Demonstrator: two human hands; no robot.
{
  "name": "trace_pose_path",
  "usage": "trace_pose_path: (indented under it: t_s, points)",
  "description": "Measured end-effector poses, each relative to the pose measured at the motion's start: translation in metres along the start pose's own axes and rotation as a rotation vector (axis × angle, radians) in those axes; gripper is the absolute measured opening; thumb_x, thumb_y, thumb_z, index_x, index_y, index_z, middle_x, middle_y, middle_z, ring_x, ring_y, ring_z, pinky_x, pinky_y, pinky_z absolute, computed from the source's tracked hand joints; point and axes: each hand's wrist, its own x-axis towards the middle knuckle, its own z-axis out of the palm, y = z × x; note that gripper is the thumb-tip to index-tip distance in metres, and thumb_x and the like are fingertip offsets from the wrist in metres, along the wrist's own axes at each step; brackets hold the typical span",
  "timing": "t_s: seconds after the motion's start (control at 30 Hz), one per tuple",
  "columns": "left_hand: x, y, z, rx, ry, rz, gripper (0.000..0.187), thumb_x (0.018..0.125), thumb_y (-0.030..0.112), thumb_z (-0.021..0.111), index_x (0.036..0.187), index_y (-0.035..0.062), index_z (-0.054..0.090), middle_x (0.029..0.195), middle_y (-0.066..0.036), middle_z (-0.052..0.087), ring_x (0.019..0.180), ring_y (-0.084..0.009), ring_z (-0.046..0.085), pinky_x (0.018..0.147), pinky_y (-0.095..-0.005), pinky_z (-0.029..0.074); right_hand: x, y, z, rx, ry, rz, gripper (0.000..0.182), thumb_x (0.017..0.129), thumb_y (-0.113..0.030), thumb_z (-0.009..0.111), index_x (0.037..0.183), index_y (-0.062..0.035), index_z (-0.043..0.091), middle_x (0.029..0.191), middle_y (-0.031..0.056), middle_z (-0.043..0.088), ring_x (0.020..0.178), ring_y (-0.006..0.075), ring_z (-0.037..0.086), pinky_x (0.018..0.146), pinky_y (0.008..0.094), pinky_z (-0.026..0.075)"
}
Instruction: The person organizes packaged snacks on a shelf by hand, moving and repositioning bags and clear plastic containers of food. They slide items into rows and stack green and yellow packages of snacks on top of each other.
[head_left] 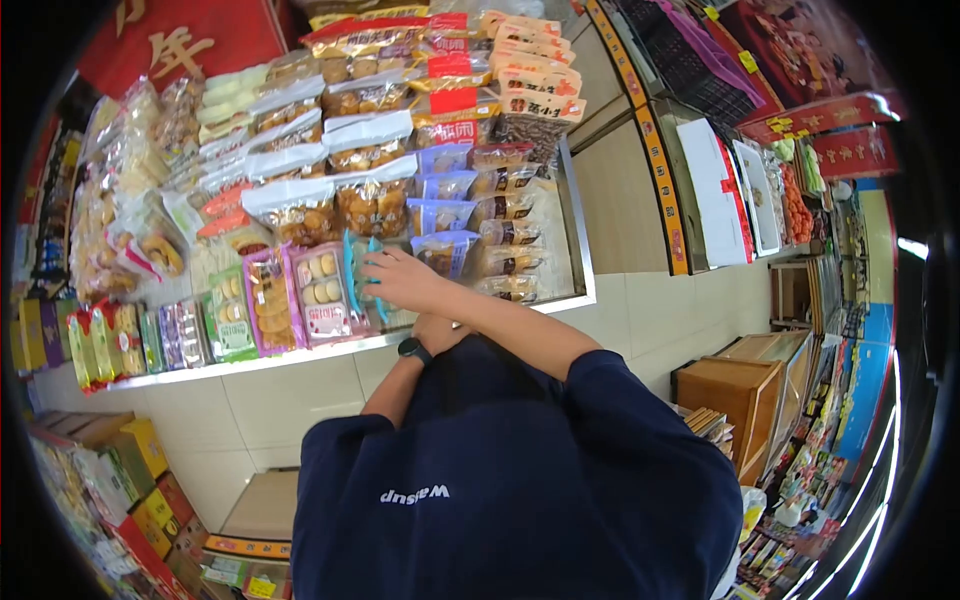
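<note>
In the head view, I have the right hand point(400, 282) reaching across to the turquoise packet point(351, 268) in the front row of the desk point(586, 265). Its fingers bend onto the packet; I cannot tell whether they pinch it or only rest there. Two turquoise edges show, and I can't make out whether that is one packet or two. The long axis runs from near the front rim toward the back of the desk, the far end leaning slightly left; which end is the top I cannot tell.

The left hand point(437, 331) sits low beneath the right forearm, close to the rim, with a dark watch point(414, 349) on its wrist. Its fingers are mostly hidden, so I can't say how they stand.

Just left of the turquoise packet is a pink packet point(321, 290), its long axis roughly parallel. Purple packets point(446, 252) line up to the right, beyond the right hand.
</note>
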Motion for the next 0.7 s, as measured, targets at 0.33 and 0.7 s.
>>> trace_pose_path:
  t_s: [0.33, 0.7]
  points:
    - [0.006, 0.002, -0.007, 0.077, -0.036, -0.104, 0.046, 0.086, 0.048, 0.068, 0.104, 0.0065, 0.072, 0.099, -0.017, 0.073, 0.092, -0.039, 0.07, 0.084, -0.0499, 0.055, -0.002, 0.02, -0.057, 0.215, 0.108, 0.11, 0.012, 0.075, -0.011, 0.07, 0.085, -0.0173, 0.075, 0.099, -0.0024, 0.068, 0.116, 0.0185, 0.06, 0.1, 0.0409, 0.043]
    - [0.017, 0.001, -0.002, 0.175, -0.119, -0.167, 0.046, 0.088, 0.051, 0.065, 0.087, 0.005, 0.069, 0.094, -0.018, 0.071, 0.09, -0.0386, 0.068, 0.079, -0.0485, 0.054, -0.1, 0.115, -0.276, 0.341, 0.839, 0.696, 0.013, 0.094, -0.002, 0.067, 0.106, -0.0004, 0.072, 0.118, 0.0101, 0.072, 0.114, 0.0238, 0.066, 0.1, 0.0351, 0.05]
